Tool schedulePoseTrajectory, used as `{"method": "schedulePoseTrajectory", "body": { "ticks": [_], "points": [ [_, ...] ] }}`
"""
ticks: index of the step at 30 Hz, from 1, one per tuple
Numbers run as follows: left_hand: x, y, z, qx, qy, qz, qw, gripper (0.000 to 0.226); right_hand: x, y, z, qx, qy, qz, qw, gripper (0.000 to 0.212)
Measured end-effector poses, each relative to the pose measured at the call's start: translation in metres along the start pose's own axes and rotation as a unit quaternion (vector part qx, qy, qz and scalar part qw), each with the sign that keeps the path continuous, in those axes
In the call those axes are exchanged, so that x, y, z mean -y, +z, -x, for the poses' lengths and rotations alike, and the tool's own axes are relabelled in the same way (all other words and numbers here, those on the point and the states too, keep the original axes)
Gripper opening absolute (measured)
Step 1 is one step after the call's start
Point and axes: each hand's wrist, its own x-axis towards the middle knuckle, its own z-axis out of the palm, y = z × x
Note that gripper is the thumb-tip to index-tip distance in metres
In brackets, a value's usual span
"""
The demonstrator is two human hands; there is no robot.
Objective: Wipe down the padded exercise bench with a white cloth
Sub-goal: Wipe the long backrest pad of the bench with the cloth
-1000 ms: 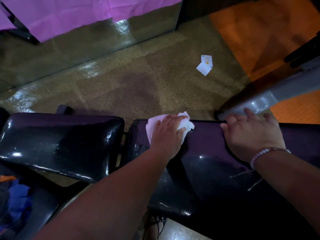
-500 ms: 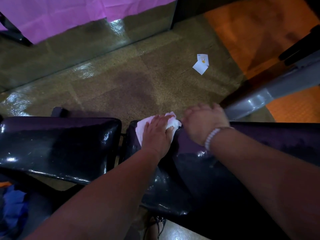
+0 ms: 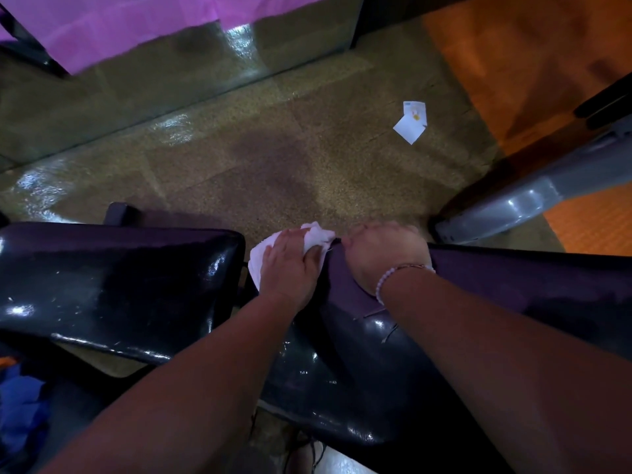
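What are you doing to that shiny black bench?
A person is cleaning it. The left hand presses a white cloth onto the far corner of the right-hand pad, next to the gap between the two pads. The right hand, with a bead bracelet on its wrist, rests on the same pad's far edge right beside the cloth. The left-hand pad is not being touched. Some white paper lies on the floor beyond the bench.
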Motion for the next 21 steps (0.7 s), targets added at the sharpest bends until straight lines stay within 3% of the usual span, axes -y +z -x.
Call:
{"method": "schedulePoseTrajectory", "body": {
  "ticks": [6,8,11,13,15,16,18,21],
  "points": [
    [0.008,-0.008,-0.005,-0.05,-0.002,-0.007,0.999,0.024,0.0,0.001,0.0,-0.005,0.005,0.022,1.0,0.045],
    [0.018,-0.014,-0.006,-0.045,0.007,0.053,0.998,0.024,0.0,0.002,0.0,-0.007,0.007,0.027,1.0,0.045],
    [0.033,-0.022,0.003,-0.036,-0.086,0.191,0.977,0.025,-0.001,0.002,0.001,-0.004,0.01,0.024,1.0,0.044],
    [0.042,-0.022,0.017,-0.026,-0.158,0.197,0.967,0.017,-0.001,0.002,0.002,-0.006,0.006,0.011,1.0,0.04],
    [0.048,-0.019,0.031,-0.02,-0.158,0.216,0.963,0.013,-0.002,0.0,0.002,-0.008,0.0,-0.007,1.0,0.037],
    [0.046,-0.017,0.039,-0.029,-0.145,0.185,0.972,0.016,-0.001,-0.001,0.002,-0.004,0.002,-0.019,1.0,0.037],
    [0.034,-0.01,0.055,-0.018,-0.039,0.071,0.997,0.032,0.0,-0.003,0.001,0.005,0.006,-0.033,0.999,0.04],
    [-0.001,0.005,0.083,0.104,0.104,0.011,0.989,0.048,0.001,-0.005,-0.001,0.013,0.0,-0.026,1.0,0.042]
  ]
}}
